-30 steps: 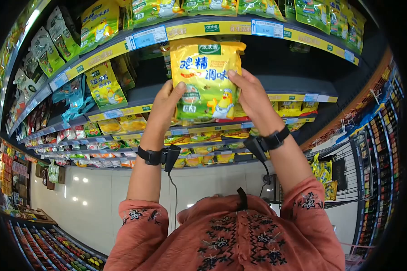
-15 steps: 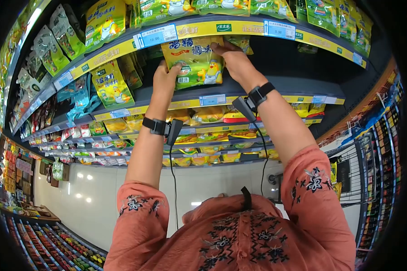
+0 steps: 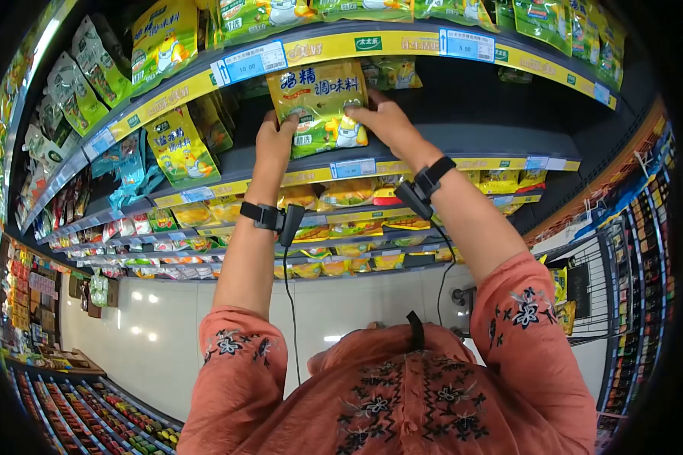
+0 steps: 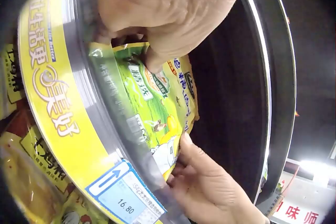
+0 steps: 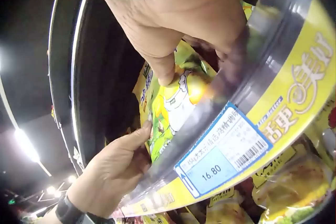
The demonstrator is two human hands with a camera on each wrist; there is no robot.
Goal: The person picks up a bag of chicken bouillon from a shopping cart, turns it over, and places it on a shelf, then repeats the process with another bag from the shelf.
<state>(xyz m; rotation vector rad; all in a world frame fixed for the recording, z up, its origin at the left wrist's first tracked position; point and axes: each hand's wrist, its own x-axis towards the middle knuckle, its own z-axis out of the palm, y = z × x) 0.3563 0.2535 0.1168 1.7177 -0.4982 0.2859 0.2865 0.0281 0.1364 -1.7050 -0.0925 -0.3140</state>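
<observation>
Far left: a yellow-green plastic pouch with a chick print (image 3: pixel 180 148) stands on the dark metal shelf (image 3: pixel 470 140). Right of it, left hand (image 3: pixel 272 144) grips the near-left side of the glossy yellow-and-green printed seasoning bag (image 3: pixel 319 106): thumb on the front, other fingers going behind, closed on film. Bag is roughly upright at the shelf's near edge, lower part behind the clear plastic lip (image 4: pixel 81 14); can't tell if the shelf takes its weight. Right hand (image 3: pixel 391 125) pinches the right side, thumb on the front face, fingers round the edge, fingertips partly hidden.

Handling, my read: moderate weight, soft, loose fill that shifts and sags; slick film, not fragile, but a corner could snag on the lip. Best hold: both sides at mid-height, thumbs front, fingers behind. Top seal alone would let it swing.
</observation>
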